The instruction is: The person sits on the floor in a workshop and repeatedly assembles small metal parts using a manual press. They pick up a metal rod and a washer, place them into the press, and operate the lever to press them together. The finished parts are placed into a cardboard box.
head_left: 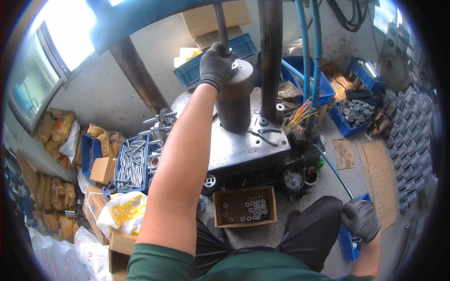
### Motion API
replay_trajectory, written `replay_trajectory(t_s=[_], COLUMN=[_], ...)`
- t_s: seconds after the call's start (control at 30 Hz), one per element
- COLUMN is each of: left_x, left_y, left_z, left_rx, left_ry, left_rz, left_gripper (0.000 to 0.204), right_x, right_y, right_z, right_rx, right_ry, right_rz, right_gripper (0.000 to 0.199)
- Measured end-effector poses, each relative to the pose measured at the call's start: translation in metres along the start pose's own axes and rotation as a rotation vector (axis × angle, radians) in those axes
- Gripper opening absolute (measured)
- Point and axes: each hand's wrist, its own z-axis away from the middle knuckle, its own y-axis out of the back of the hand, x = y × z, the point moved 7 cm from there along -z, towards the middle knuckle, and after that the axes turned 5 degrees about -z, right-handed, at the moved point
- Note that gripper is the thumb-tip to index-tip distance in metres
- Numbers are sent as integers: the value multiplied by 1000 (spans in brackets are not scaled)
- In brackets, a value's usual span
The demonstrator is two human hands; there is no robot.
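My left hand point(218, 65), in a dark grey glove, reaches out to the top of a thick steel post point(236, 105) on the press table. Its fingers curl in at the foot of the vertical press rod point(220, 23); what they hold is hidden. A small shiny ring-like part point(235, 65) shows beside the fingers on the post's top. Low at the right, beside my knee, my gloved right hand point(362, 220) is closed round the end of a long metal lever point(333, 169). Pliers point(262, 136) lie on the steel table point(229, 152), right of the post.
A cardboard box point(244, 222) of small round metal parts stands between my feet. Leftward, a blue bin point(131, 164) holds metal shafts. Rightward are a blue bin of round parts point(357, 112) and stacked metal parts point(412, 145). A dark column point(271, 56) and blue hoses point(307, 51) rise behind the table.
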Motion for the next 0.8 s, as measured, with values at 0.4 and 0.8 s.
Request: replay_trajectory(t_s=[0.4, 0.8], left_x=[-3, -39], left_y=[1, -8], left_z=[-2, -14], left_rx=[-49, -63], left_ry=[6, 34], left_rz=[-49, 646], left_gripper=[34, 26], right_x=[-9, -4], right_y=[45, 21], right_z=[-22, -13], right_rx=[125, 26], right_ry=[-15, 39], right_rz=[-72, 22], right_gripper=[22, 14])
